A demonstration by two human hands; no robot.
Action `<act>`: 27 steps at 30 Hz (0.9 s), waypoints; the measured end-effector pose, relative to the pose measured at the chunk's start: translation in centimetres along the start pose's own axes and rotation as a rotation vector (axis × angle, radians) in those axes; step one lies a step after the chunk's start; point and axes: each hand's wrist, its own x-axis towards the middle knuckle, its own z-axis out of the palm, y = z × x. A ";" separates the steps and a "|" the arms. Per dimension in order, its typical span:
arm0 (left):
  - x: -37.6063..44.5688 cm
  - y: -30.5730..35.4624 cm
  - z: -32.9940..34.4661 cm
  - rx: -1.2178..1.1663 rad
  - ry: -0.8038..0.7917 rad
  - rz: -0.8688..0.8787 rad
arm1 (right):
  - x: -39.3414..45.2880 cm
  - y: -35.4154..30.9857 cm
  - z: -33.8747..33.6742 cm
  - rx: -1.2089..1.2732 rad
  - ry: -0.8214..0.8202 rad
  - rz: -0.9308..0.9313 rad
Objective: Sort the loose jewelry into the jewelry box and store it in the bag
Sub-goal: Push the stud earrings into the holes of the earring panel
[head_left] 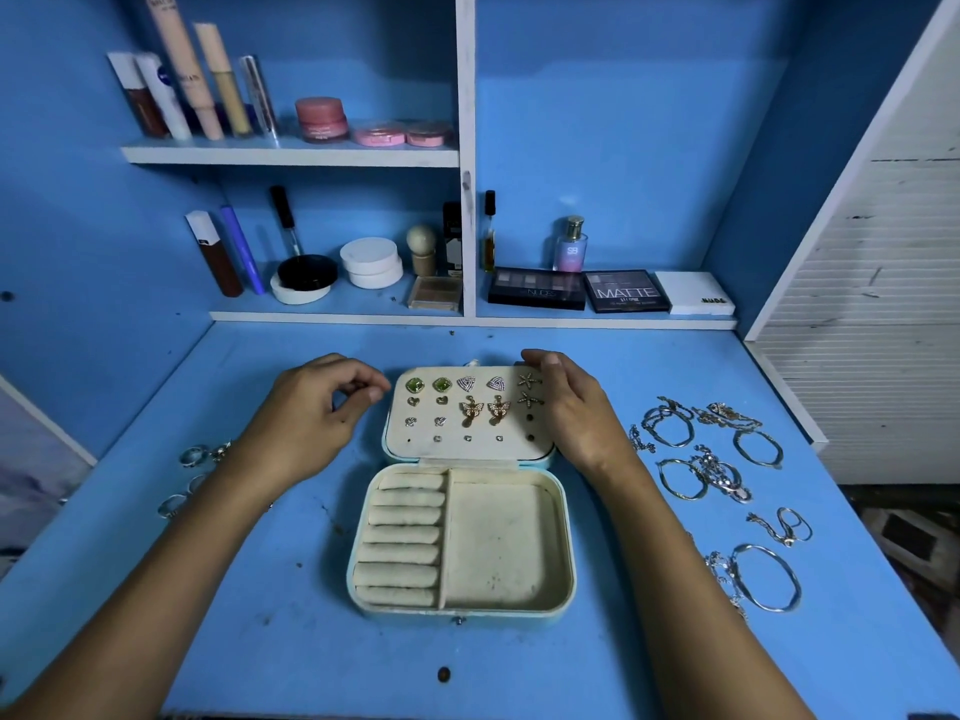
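Note:
A pale blue jewelry box (561,543) lies open in the middle of the blue desk. Its lid panel (470,446) lies flat behind the base and carries several earrings (485,407). The base has ring rolls on the left and a bare compartment on the right. My left hand (311,413) hovers at the lid's left edge, fingers curled with thumb near fingertips; whether it pinches anything is unclear. My right hand (571,407) rests on the lid's right edge with fingers fairly straight. Bracelets and chains (717,459) lie to the right, rings (192,475) to the left. No bag shows.
Shelves behind the desk (311,657) hold cosmetic tubes (192,85), jars, a perfume bottle (570,245) and eyeshadow palettes (626,291). A white slatted panel (883,304) stands at the right. The desk's right edge drops off beyond the bracelets.

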 end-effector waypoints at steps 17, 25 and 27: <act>-2.1 2.6 -0.1 0.004 -0.243 0.020 | -0.2 -0.2 0.0 -0.010 0.004 0.000; -1.6 1.5 0.3 0.020 -0.249 0.074 | -0.2 -0.3 0.0 -0.003 0.003 -0.002; -1.4 1.4 0.5 0.011 -0.236 0.089 | -0.2 -0.3 0.0 -0.001 0.001 -0.002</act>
